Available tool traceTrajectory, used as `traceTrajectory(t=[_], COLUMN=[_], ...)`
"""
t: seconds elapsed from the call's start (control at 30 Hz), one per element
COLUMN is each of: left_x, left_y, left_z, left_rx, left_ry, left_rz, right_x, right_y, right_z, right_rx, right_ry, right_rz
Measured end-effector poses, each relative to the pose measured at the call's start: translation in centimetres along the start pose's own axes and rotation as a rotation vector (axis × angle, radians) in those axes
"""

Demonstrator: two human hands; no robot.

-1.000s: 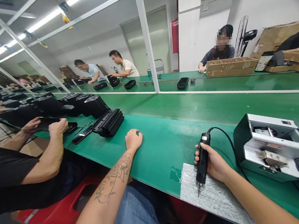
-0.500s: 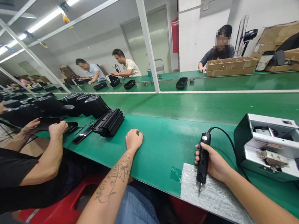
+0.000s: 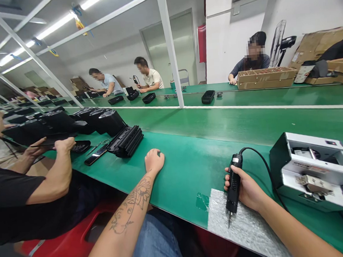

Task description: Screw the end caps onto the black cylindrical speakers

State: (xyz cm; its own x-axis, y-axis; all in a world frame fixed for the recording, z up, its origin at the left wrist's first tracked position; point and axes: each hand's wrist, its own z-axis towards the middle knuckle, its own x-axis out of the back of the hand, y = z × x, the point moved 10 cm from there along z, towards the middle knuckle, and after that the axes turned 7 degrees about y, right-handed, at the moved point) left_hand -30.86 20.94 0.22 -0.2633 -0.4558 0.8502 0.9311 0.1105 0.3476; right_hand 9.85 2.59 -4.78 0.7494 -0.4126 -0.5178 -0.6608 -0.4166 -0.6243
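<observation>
Green counter [image 3: 192, 166] runs along an assembly line with other people seated. Right hand [image 3: 247, 188] has fingers wrapped around a corded black driver [image 3: 233, 185], held upright, tip just above a grey foam pad [image 3: 250, 227]. Left hand [image 3: 154, 160] rests loosely curled on the counter, holding nothing. No workpiece on the pad; judged a waiting step. Next move calls for a part under the tip.
</observation>
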Motion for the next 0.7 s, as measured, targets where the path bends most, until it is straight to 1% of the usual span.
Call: traceTrajectory(t=[0.7], left_x=[-0.04], left_y=[0.06], left_z=[-0.01], left_rx=[-0.002], left_ry=[0.005], left_rz=[0.001], right_x=[0.11], right_y=[0.15], right_z=[0.15], right_rx=[-0.004], right_ry=[-0.01], right_rz=[-0.006])
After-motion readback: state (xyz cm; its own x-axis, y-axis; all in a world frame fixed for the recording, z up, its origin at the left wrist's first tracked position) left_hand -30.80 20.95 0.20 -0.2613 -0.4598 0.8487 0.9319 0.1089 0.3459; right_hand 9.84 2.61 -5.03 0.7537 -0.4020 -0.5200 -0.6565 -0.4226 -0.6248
